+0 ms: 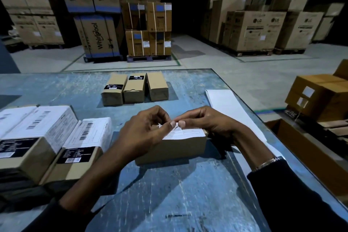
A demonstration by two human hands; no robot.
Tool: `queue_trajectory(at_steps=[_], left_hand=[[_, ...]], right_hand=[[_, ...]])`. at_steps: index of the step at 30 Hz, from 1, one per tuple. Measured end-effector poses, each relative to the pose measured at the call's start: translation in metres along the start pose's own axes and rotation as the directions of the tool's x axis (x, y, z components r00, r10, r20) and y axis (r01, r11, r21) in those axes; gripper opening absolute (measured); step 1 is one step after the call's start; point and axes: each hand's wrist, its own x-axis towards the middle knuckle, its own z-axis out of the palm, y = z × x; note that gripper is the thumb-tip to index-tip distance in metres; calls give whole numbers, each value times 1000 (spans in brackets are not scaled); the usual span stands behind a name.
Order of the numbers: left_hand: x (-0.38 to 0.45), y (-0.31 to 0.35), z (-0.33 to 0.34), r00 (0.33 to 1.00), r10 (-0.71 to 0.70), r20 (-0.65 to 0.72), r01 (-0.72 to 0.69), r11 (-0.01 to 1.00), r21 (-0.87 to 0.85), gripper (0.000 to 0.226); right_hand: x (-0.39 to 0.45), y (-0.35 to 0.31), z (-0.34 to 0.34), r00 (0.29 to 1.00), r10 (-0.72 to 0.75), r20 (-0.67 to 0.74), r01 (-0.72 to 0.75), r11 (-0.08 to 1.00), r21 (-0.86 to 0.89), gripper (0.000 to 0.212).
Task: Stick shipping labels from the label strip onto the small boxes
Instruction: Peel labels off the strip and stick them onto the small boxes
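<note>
**Label goes onto the box in the middle of the table**

A small brown cardboard box (170, 147) lies on its side on the scuffed blue table (169, 194), directly in front of the person, where both hands can reach its top face. A white printed shipping label (185, 133) lies across that top. The left hand (145, 133) and the right hand (207, 121) meet above it, thumb tips almost touching, each pinching the label's upper edge. This looks like a two-handed hold meant to keep the sticker straight while it goes down, though whether backing paper is being peeled off cannot be told.

The white strip of label paper (226, 107) lies just right of the hands, near the table edge, within easy reach. Two labelled boxes with barcodes (56, 137) are stacked at the left, probably finished ones. Three plain small brown boxes (134, 88) stand side by side farther back, seemingly awaiting labels.
</note>
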Motion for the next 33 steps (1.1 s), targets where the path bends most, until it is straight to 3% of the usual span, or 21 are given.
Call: queue_trajectory(at_steps=[3,7,11,14,17,22,26,28,30,33], left_hand=[[0,2,0,999,-33,2,33,999,-27,40],[-1,2,0,998,-55,6,55,998,-23,40],[-1,3,-2,997,-71,16,72,996,-55,32],[0,1,-6,993,-82,85,93,987,-130,7],[0,1,-9,990,-92,110,106,985,-135,11],[-2,0,-9,988,-124,88,130,989,-75,18],[-4,-2,-13,985,-156,79,169,966,-194,23],[-4,-4,-11,985,-165,57,174,962,-213,25],[-4,-3,-11,986,-157,51,165,956,-241,24],[-5,1,-13,986,-151,71,165,949,-270,27]], right_hand=[[-1,2,-3,999,26,46,-26,1000,0,34],[-3,0,-6,993,61,97,-52,994,-93,61],[-4,-6,-4,999,33,44,-23,980,-198,44],[-1,-6,0,995,95,-42,-97,994,-53,42],[2,-2,-2,994,106,12,-104,989,-108,39],[-6,-7,-4,995,78,67,-66,983,-173,60],[-3,-17,4,975,-24,-220,-11,988,-156,49],[0,-18,6,954,-68,-291,28,990,-141,35],[1,-16,8,965,-75,-252,22,979,-204,29],[1,-15,8,994,58,-91,-79,966,-247,49]])
